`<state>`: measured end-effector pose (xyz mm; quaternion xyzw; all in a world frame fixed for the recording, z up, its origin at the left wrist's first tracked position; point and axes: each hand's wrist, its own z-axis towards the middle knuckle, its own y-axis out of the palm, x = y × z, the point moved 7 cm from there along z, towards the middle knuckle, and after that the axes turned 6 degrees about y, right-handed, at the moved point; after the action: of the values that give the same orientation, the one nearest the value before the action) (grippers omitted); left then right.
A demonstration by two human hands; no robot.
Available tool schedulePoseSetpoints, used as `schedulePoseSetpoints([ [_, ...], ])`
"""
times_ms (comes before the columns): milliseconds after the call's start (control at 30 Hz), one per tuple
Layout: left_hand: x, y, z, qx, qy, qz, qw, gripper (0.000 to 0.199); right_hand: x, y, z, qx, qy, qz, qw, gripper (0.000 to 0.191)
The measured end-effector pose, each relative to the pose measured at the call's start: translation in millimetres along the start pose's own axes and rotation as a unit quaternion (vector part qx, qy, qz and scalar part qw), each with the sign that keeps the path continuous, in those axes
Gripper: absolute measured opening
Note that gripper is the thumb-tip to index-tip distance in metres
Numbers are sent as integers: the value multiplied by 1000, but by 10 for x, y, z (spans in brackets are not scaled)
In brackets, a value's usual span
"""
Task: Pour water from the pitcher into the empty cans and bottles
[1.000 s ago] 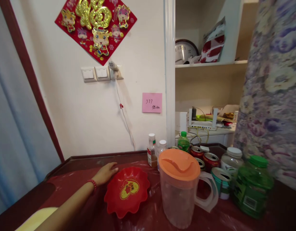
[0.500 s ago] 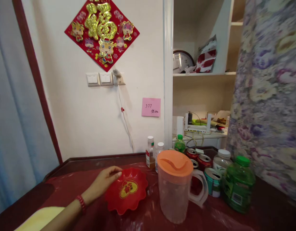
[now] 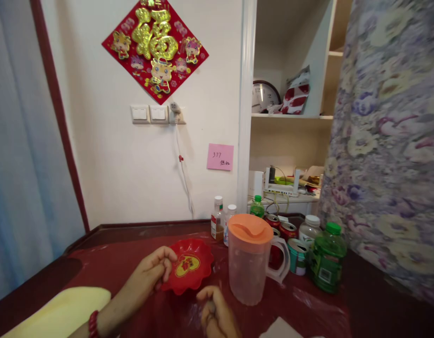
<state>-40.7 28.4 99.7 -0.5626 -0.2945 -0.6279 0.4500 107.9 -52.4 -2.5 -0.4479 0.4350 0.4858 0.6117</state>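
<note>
A red scalloped plate [image 3: 199,270] with a yellow emblem lies on the dark red table. My left hand [image 3: 151,270] is at its left edge, its fingers curled in and no object visible in them. At the plate's lower right, my right hand [image 3: 219,314] has its fingers bent round a small greyish thing that I cannot make out. Right of the plate stands a clear pitcher [image 3: 247,277] with an orange lid, its handle pointing right.
Behind and right of the pitcher are several cans, including a teal can [image 3: 297,257], and bottles, among them a big green bottle [image 3: 328,260]. A yellow item [image 3: 62,312] lies front left. A whitish piece [image 3: 280,328] shows at the bottom edge.
My right hand has come into view at the bottom. My left hand has moved slightly down, its fingers more curled. The whitish piece now shows, and the view has shifted.
</note>
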Motion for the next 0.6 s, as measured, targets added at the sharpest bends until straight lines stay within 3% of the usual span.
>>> schedulePoseSetpoints([
  [100,-32,40,-83,-3,-1,-50,999,22,23,-88,45,24,39,126,991,45],
  [200,-76,83,-166,-12,-20,-85,996,35,-60,-76,37,-18,59,203,977,57],
  [267,-111,110,-237,-9,-37,-93,995,47,-134,-53,17,-31,49,211,976,65],
  [433,-276,192,-428,7,-77,-112,991,84,-86,53,-21,22,75,177,981,81],
  [533,-331,214,-506,27,-112,-129,985,92,-102,155,2,21,108,191,976,96],
  [600,-230,193,-519,46,-112,-135,983,93,-278,171,29,15,104,200,974,100],
])
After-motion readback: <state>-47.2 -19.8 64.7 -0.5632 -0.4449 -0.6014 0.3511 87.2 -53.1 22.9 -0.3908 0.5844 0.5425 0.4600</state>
